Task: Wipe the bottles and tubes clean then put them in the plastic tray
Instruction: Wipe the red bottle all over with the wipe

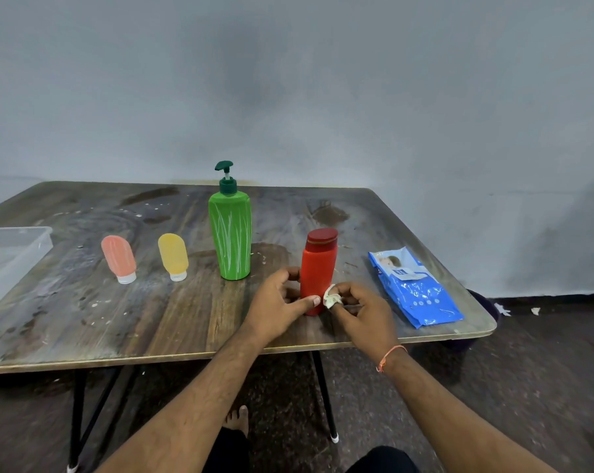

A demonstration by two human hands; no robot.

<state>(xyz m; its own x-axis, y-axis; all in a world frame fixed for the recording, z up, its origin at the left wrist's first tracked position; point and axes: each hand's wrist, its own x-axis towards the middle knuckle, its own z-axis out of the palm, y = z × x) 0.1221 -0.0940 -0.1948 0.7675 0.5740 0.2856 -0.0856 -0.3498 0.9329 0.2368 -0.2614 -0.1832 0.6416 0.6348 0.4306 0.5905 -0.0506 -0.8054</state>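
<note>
the right hand's fingers (343, 299) are pinching a small crumpled wipe (331, 297) against the red bottle (317, 268), while the left hand (281, 302) is curling round its base, thumb on the front. the bottle is standing upright on the worn wooden table (118, 319) before a grey wall, between the green pump bottle (230, 233) and the blue wipes packet (415, 288). the pink tube (118, 257) and yellow tube (173, 256) are standing further left, near the plastic tray (32, 233) at the table's left edge.

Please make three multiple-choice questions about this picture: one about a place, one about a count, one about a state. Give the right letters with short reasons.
1. Where is the plastic tray?
A. left table edge
B. beside the wipes pack
C. on the floor

2. How many bottles and tubes stand on the table?
A. two
B. four
C. six

3. What does the right hand hold?
A. nothing
B. the green pump bottle
C. a crumpled white wipe

Key: 1 A, it sits far left. 2 B, two tubes, two bottles. 3 C, fingers pinch it against the red bottle.
</note>
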